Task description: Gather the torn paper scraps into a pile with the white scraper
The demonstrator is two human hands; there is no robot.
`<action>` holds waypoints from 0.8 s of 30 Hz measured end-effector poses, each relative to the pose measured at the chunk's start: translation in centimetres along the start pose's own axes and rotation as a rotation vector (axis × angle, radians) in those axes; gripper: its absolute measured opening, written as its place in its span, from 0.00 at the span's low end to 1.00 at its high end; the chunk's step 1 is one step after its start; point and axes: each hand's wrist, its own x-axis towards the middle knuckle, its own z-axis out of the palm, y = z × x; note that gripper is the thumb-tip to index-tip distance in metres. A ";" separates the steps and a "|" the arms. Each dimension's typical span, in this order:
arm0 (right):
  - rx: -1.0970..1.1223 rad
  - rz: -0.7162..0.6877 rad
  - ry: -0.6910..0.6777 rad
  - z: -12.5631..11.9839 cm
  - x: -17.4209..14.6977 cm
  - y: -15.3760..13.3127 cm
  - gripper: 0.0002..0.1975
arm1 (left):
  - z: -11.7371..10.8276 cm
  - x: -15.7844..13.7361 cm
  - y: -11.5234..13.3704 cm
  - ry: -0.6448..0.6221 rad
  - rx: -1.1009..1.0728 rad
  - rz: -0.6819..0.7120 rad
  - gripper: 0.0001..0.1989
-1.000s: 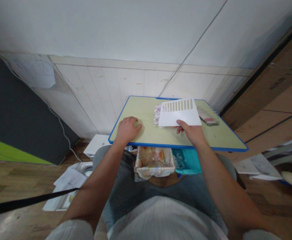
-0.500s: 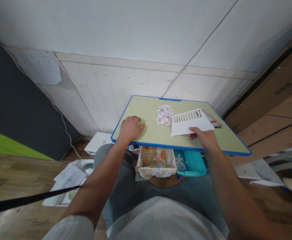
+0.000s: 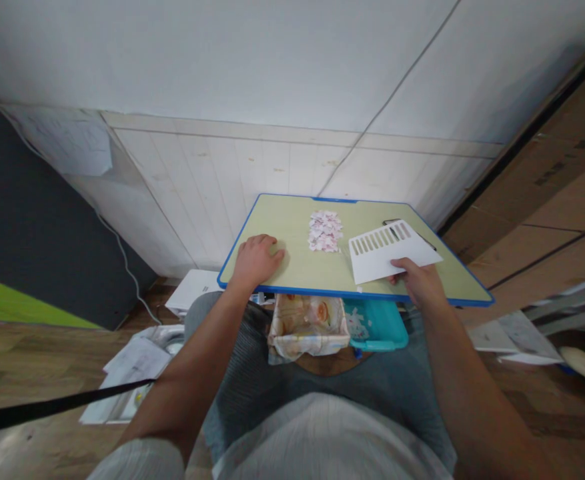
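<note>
My right hand (image 3: pixel 417 277) pinches the near edge of a white card with a row of cut-out slots (image 3: pixel 387 257), thumb on top. The card is tilted over the right part of the table (image 3: pixel 292 267), and a dark-edged thing (image 3: pixel 429 243) lies partly hidden behind it. Left of the card rests a pile of small white and pinkish paper pieces (image 3: pixel 325 231). Flat on the left part of the tabletop is my left hand (image 3: pixel 258 262), fingers spread, holding nothing. A tiny white scrap (image 3: pixel 359 289) sits at the table's front edge.
Below the table's front edge stand a lined bin (image 3: pixel 309 340) and a turquoise basin (image 3: pixel 379 330) with white scraps inside. A white wall (image 3: pixel 272 80) rises behind the table. Cardboard boxes (image 3: pixel 547 200) stand at the right; papers (image 3: pixel 137 363) lie at the lower left.
My right hand has moved the slotted card slightly right and toward me, away from the paper pile. My left hand stays on the tabletop. The view has shifted a little.
</note>
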 end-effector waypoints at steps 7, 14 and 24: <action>0.091 0.026 0.052 0.3 0.0 -0.6 0.18 | -0.3 0.0 0.2 -0.010 0.012 0.005 0.19; 0.070 0.043 0.037 0.1 0.0 -0.7 0.19 | -0.5 0.0 0.3 -0.016 0.016 0.009 0.20; -0.106 0.005 -0.011 0.2 0.1 -0.3 0.16 | -0.3 -0.2 0.0 -0.026 -0.016 0.003 0.20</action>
